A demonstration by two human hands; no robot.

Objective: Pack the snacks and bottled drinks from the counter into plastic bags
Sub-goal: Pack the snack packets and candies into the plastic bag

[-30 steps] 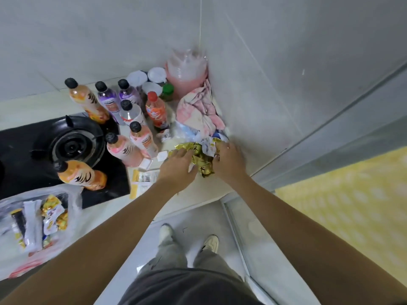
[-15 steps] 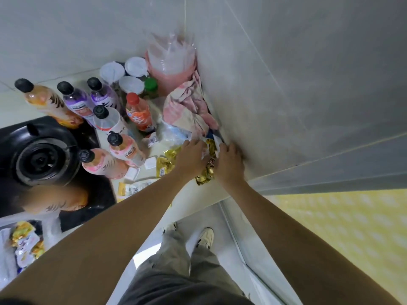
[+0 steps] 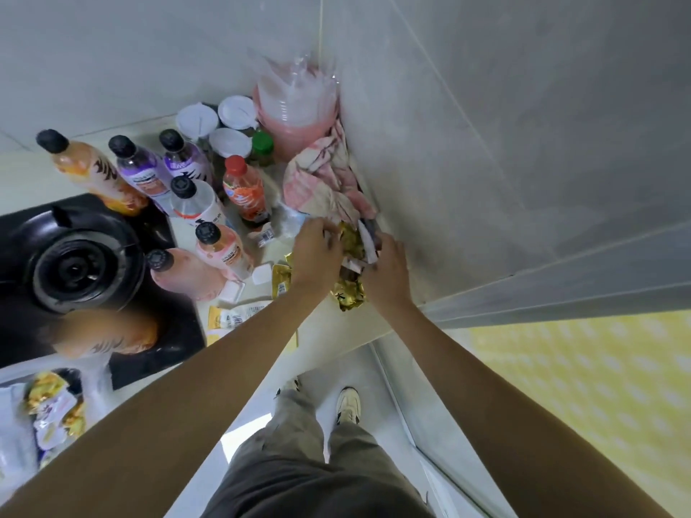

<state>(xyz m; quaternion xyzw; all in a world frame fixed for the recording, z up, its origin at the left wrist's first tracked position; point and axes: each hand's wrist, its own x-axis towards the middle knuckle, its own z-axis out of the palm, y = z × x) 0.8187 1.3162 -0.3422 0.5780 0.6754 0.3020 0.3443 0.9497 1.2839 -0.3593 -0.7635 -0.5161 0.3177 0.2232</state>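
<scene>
A heap of gold and white snack packets [image 3: 350,293] lies at the counter's right end by the wall. My left hand [image 3: 316,252] and my right hand [image 3: 387,269] both reach into it, with fingers curled round packets. More yellow packets [image 3: 239,316] lie flat nearer me. Several bottled drinks [image 3: 142,177] stand left of the heap, among them a red-capped one [image 3: 245,190], and another bottle [image 3: 112,336] lies on its side on the stove. A clear plastic bag [image 3: 41,420] holding snack packets sits at the lower left.
A black gas stove [image 3: 78,267] takes up the left of the counter. A stack of pink plastic bowls [image 3: 297,114], white-lidded jars [image 3: 230,142] and a pink cloth [image 3: 321,181] fill the back corner. Grey tiled walls close in behind and to the right.
Both hands have pushed farther into the snack heap toward the pink cloth and gathered packets between them. The camera view shifted right, then a little back.
</scene>
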